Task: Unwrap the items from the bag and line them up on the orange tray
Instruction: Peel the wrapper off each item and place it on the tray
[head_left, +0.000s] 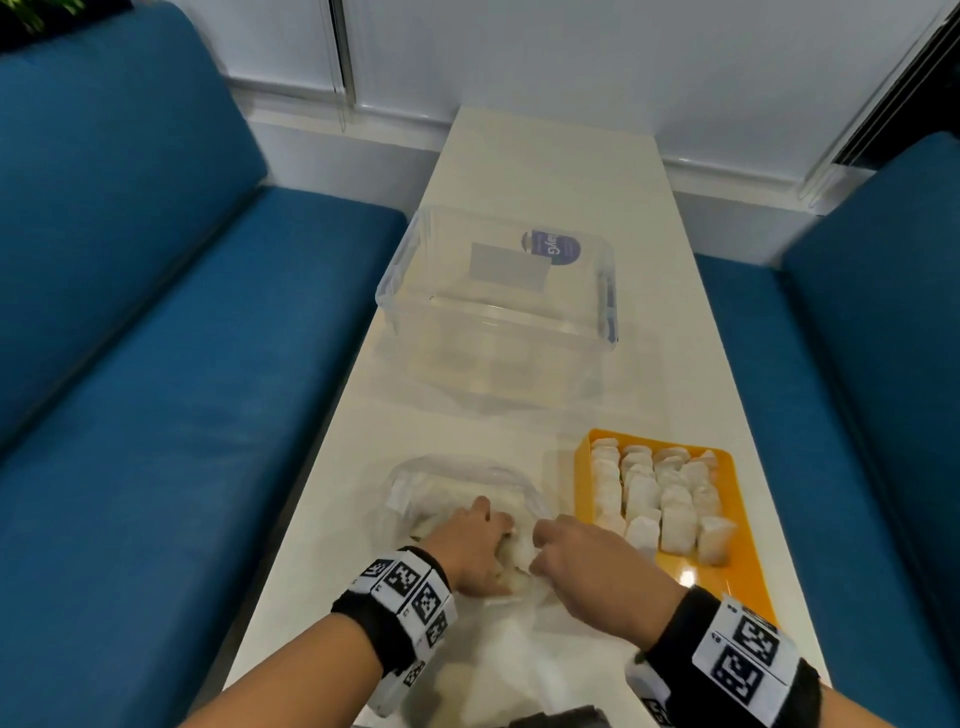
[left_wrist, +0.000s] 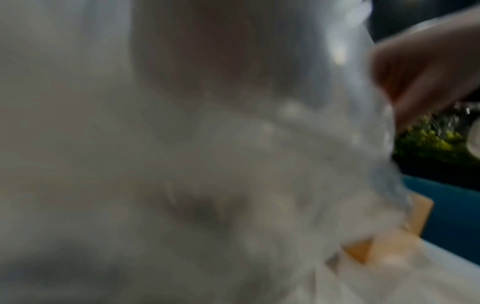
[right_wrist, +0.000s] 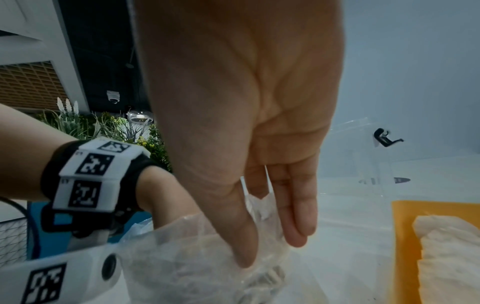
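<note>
White table (head_left: 545, 171) runs ahead between blue sofas (head_left: 130, 312); orange tray (head_left: 737, 519) just right of right hand (head_left: 597, 566). Both hands, left hand (head_left: 467, 551) included, pinch the clear bag (right_wrist: 182, 257).

Both forearms reach forward, wrists banded — the left hand (head_left: 475, 545) curls its fingers down, and the right hand (head_left: 597, 566) (thumb against fingertips) pinches just beside it.
</note>
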